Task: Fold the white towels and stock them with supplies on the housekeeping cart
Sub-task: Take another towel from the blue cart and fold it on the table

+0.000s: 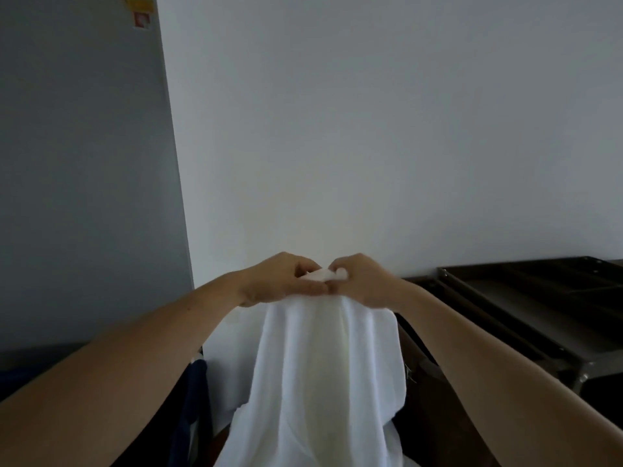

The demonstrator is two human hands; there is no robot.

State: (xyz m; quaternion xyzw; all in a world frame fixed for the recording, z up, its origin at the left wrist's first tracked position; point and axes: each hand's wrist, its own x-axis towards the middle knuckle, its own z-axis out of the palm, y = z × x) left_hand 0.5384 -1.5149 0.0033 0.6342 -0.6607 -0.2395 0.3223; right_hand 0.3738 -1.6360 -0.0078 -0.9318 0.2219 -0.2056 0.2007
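Straight ahead, a plain white painted wall (pixel 371 129), meeting a flat grey panel (pixel 81 163) on the left along a slanting edge. High on that panel, a small yellow label (pixel 138 3) with a red-and-white square sticker (pixel 141 20) just beneath. Low on the left, a hanging fold of dark blue cloth (pixel 195 399), partly in shadow.

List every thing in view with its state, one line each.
white towel: held up by its top edge, hanging in loose folds.
left hand: pinches the towel's top edge.
right hand: pinches the same edge, beside the left hand.
dark metal tray: at right, untouched.
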